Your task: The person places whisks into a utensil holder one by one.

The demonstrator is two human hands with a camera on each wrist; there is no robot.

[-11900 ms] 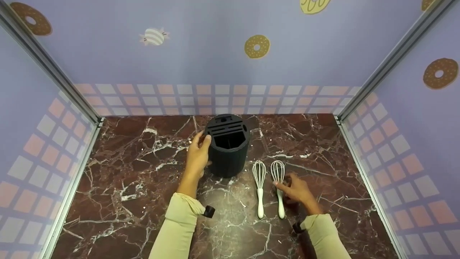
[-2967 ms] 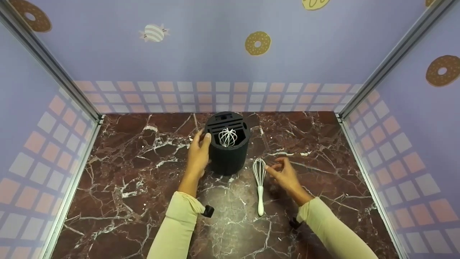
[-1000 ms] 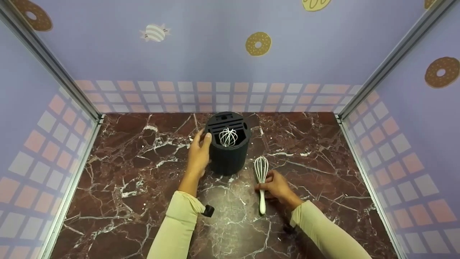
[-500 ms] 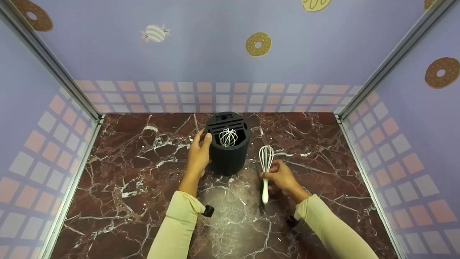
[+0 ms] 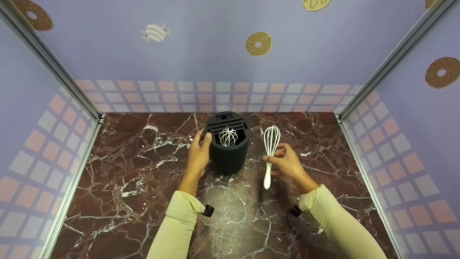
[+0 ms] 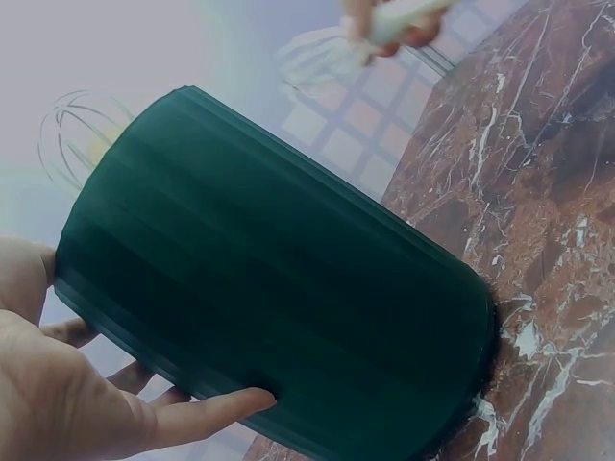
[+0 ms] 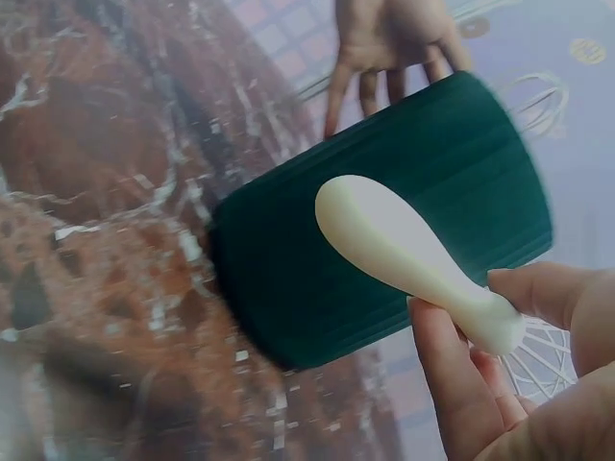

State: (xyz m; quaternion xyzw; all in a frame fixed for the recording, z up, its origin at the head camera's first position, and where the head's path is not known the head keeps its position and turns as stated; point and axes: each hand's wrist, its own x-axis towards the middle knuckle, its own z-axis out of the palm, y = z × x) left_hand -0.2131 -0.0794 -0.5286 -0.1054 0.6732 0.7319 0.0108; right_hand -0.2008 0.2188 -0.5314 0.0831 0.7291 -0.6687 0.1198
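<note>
A black, round utensil holder (image 5: pixel 228 160) with slots and a large opening in its top stands upright on the marbled tabletop. My left hand (image 5: pixel 198 154) rests against its left side, thumb at the rim and fingers laid along the wall (image 6: pixel 192 413). The wire head of one whisk (image 5: pixel 228 137) sticks up from the large opening; its handle is hidden inside. To the right of the holder, my right hand (image 5: pixel 287 163) pinches a second whisk (image 5: pixel 267 176) at the top of its white handle (image 7: pixel 384 235), raised above the table with the wires pointing up.
The dark red marble tabletop (image 5: pixel 136 201) ends at a tiled, purple back wall (image 5: pixel 201 54). Side walls with metal corner rails (image 5: pixel 391 50) close it in on the left and right. A small black wrist camera (image 5: pixel 208 210) sits at the left cuff.
One whisk went from the table into the holder earlier. The right hand then took the second whisk and has lifted it up and away from the table. The left hand stays at the holder.
</note>
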